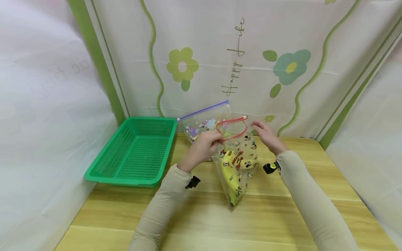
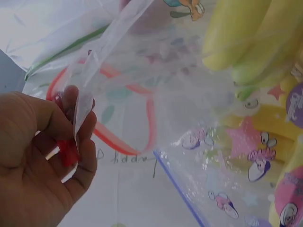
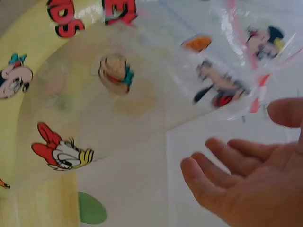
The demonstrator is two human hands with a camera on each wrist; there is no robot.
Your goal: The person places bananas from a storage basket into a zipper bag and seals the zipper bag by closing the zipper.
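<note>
A clear zip bag (image 1: pixel 248 164) printed with cartoon figures hangs upright over the table, its red-edged mouth (image 1: pixel 232 138) gaping. Inside it lie yellow bananas (image 1: pixel 228 174). My left hand (image 1: pixel 205 146) pinches the bag's rim at the left end of the red zip; in the left wrist view thumb and fingers (image 2: pixel 86 156) squeeze the film. My right hand (image 1: pixel 267 136) is beside the right end of the zip, holding nothing, its fingers (image 3: pixel 203 184) loosely spread just off the bag. Behind it stands a second clear bag (image 1: pixel 204 120) with a purple zip and yellow fruit inside.
To the left on the wooden table (image 1: pixel 201 223) sits a green plastic basket (image 1: pixel 163 167) with perforated sides. A white curtain (image 1: pixel 213 35) with printed flowers hangs behind the table, and more white cloth closes both sides.
</note>
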